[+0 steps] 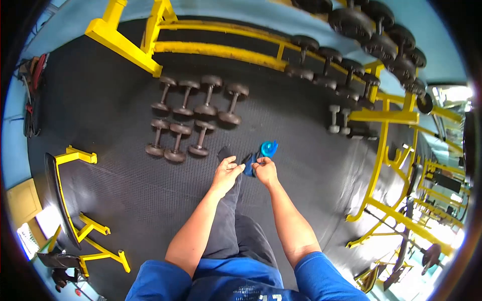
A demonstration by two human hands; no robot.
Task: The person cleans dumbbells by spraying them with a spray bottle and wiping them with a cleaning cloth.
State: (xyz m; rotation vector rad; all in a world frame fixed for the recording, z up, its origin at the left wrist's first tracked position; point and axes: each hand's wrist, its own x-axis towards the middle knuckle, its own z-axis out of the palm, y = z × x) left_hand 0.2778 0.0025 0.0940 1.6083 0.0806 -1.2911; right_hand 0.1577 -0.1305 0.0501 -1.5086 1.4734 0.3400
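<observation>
Low in front of my body, my left hand [226,175] is held out with its fingers apart and nothing visible between them. My right hand [265,170] is closed on a dark blue cloth [249,164], which hangs between the two hands. Just beyond my right hand is a bright blue round item [268,148], perhaps a bottle or its lid; whether my hand touches it I cannot tell. A dark shoe [225,152] shows past my left hand.
Several dumbbells [184,97] lie in two rows on the black floor [125,165]. A yellow rack [221,49] with more dumbbells runs along the back and right. A yellow-framed bench [64,195] stands left. Two small grey dumbbells [334,119] lie near the rack.
</observation>
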